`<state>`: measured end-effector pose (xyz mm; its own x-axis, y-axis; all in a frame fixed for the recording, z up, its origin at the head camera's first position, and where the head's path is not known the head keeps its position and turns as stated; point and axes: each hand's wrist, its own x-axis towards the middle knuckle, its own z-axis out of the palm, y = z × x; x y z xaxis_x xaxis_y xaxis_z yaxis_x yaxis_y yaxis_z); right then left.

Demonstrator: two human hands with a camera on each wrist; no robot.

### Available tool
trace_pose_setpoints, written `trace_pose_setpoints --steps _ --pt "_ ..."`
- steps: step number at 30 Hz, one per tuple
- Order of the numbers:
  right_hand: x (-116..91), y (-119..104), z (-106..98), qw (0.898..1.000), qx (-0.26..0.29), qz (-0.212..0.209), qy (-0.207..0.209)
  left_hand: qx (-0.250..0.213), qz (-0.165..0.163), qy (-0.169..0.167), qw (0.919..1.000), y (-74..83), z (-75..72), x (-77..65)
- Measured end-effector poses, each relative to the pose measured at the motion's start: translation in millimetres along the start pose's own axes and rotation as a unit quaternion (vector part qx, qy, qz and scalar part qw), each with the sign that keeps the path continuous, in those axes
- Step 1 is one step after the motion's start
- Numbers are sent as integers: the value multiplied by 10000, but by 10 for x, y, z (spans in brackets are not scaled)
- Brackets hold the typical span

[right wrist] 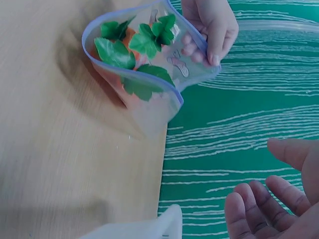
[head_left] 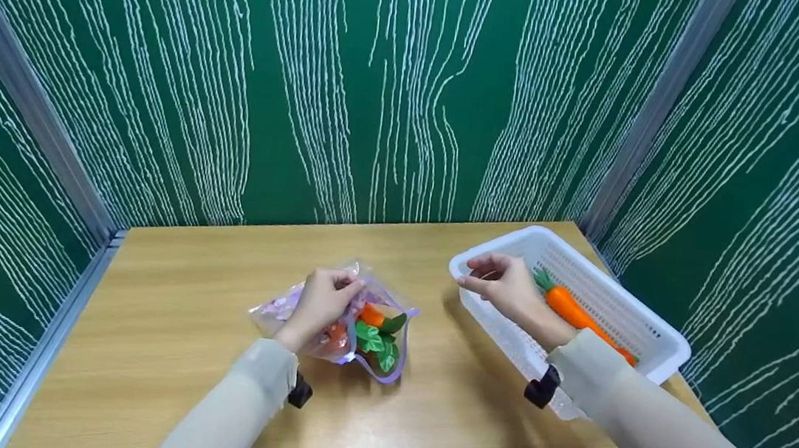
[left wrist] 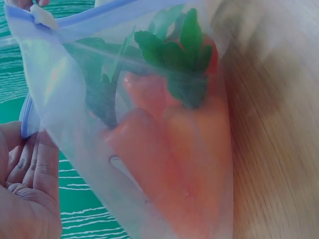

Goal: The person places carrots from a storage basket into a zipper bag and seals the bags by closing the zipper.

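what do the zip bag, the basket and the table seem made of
Bag: thin plastic, see-through and creased. Basket: probably rigid white plastic, judging by its smooth rim and perforated wall. Table: grained, slightly glossy; wood or wood-look laminate.

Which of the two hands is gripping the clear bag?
The left hand: its fingers pinch the clear bag near its purple-edged mouth. The right hand, near the white basket, has its fingers apart from the bag and holds nothing.

I get decent lane over counter (head_left: 422,434) between bag (right wrist: 154,112) and basket (head_left: 615,289). Basket side blocks low sideways pass, right hand (head_left: 507,291) hangs near left corner, green wall (head_left: 413,92) caps back edge.
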<state>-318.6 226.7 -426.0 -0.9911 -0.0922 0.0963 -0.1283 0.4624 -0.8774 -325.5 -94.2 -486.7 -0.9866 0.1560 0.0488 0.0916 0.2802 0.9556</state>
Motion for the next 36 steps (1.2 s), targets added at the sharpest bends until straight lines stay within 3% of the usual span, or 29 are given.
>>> trace_pose_setpoints --steps 6,16,20,28,36 --pt "34 12 -133 9998 -108 73 124 21 -49 -1 10000 -6 -1 -4" --pt "117 92 -370 9983 -434 -215 327 -6 121 -17 9999 -3 -12 13" --pt "164 164 -499 9976 -621 -100 275 56 165 -17 9998 0 -15 13" --pt "256 320 -747 9958 -881 114 216 -200 -80 -145 9997 5 -17 -21" --pt "271 487 -931 9937 -1028 432 95 -70 -116 -68 9999 7 -12 -32"
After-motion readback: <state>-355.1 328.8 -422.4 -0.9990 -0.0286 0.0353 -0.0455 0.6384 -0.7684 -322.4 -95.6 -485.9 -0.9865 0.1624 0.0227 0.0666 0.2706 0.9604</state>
